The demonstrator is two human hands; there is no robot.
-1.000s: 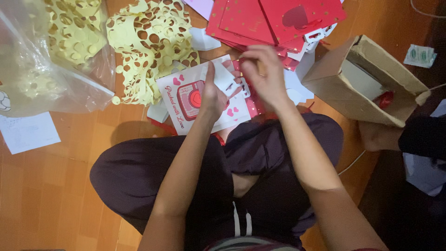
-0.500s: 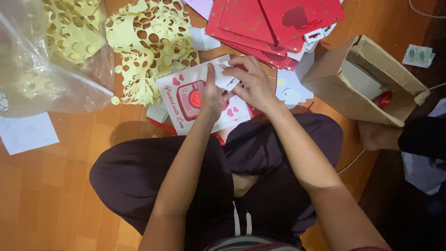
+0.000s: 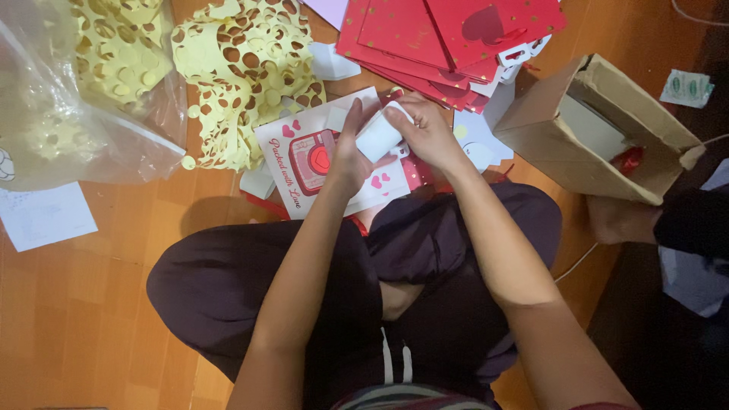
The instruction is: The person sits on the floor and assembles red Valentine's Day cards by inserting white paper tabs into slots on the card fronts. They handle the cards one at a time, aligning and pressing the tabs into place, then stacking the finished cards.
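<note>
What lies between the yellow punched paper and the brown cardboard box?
In the head view, both hands, left and right, hold a small white piece between the yellow paper and the box.

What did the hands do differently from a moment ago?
The right hand came back from the red folders toward the left hand, and both now hold a small white piece over the pink-and-white card. The yellow punched sheets, plastic bag and cardboard box stayed put.
</note>
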